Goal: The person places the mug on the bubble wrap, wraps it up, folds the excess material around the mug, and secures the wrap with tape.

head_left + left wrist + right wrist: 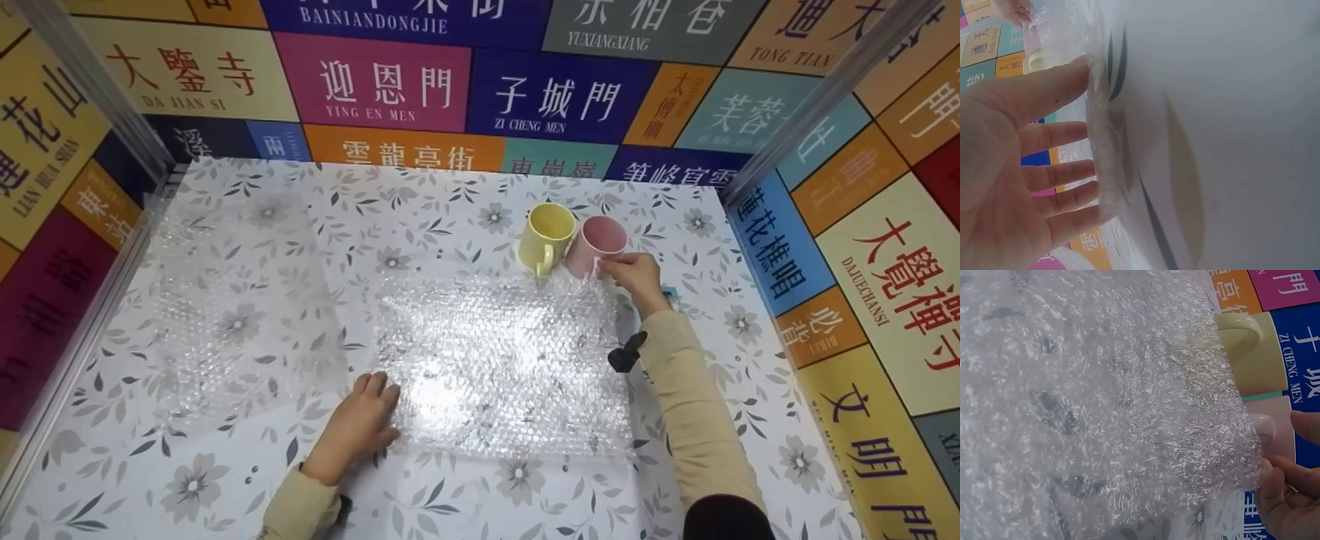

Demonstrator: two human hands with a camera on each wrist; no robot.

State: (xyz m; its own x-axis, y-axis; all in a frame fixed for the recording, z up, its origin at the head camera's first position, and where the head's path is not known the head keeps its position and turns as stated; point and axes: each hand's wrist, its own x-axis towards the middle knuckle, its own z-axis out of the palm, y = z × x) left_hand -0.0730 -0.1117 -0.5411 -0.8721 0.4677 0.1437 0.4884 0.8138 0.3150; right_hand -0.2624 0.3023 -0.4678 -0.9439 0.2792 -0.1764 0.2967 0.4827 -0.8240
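A sheet of bubble wrap lies on the floral cloth between my hands. At its left edge my left hand rests with fingers spread and fairly straight, thumb and fingertips right at the wrap's border. My right hand is at the pink mug, its curled fingers beside the rim and handle. In the right wrist view, the mug's rim shows between thumb and fingers, close to the wrap's corner. Left of it stands a yellow mug, upright, handle toward me. The wrap hides the mugs' lower parts in the right wrist view.
Another clear sheet of bubble wrap lies flat on the left of the table. Panels with printed characters enclose the back and both sides. A small teal item shows beside my right wrist.
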